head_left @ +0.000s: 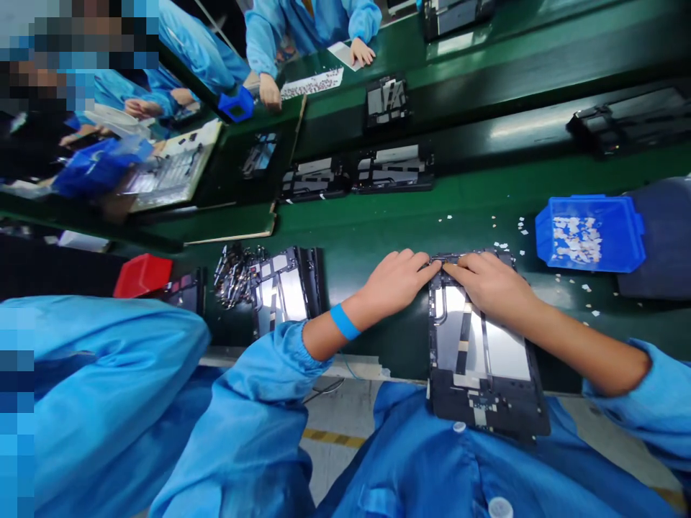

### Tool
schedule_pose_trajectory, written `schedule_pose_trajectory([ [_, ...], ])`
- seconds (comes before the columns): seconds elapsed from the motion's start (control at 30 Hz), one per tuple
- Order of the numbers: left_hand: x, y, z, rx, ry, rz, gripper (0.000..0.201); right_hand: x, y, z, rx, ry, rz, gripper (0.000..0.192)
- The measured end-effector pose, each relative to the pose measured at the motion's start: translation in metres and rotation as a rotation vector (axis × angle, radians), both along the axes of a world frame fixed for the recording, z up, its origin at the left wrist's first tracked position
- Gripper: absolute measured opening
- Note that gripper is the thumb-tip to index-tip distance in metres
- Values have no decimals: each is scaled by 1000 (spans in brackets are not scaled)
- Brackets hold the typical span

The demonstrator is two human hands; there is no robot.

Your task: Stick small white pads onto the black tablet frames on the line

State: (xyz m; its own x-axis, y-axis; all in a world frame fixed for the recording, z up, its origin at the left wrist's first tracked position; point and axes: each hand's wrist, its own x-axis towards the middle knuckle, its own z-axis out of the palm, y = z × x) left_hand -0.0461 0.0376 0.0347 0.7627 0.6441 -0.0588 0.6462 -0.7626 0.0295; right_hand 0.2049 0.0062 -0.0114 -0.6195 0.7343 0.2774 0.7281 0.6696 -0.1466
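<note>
A black tablet frame (480,360) with silver metal panels lies in front of me, its near end hanging over the green table's edge (367,230) toward my lap. My left hand (396,280) rests at the frame's far left corner, fingertips pressing its top edge. My right hand (489,284) lies on the frame's far end, fingers meeting the left hand's fingertips at the top edge. Whether something small sits under the fingertips is hidden. A blue wrist band (344,321) circles my left wrist.
A stack of similar frames (283,288) and a pile of small metal parts (235,273) sit to the left, beside a red bin (141,275). A blue bin of white scraps (588,234) stands right. More frames (391,170) lie on the far belt; other workers in blue coats sit opposite.
</note>
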Motion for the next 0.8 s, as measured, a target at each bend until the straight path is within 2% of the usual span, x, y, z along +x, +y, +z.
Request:
schedule_pose_trajectory([
  [0.17,-5,5,-1,-129,-151,50,47,-3,0,8,21,-90,26,50],
  [0.33,-11,-1,-4,-128,-299,148,44,-6,-3,18,43,-212,50,45],
  [0.47,-13,-12,-6,-71,-209,137,43,-11,1,17,12,-236,61,43],
  [0.57,-10,-18,-9,-8,-77,107,48,-9,2,19,-64,-66,58,43],
  [0.67,-6,-20,-7,16,-20,86,53,14,-19,30,-130,297,-104,45],
  [0.73,-5,-19,-5,-7,-65,78,52,42,-49,37,-152,525,-297,38],
  [0.8,-7,-14,-7,-82,-198,109,48,74,-84,37,-190,695,-528,26],
])
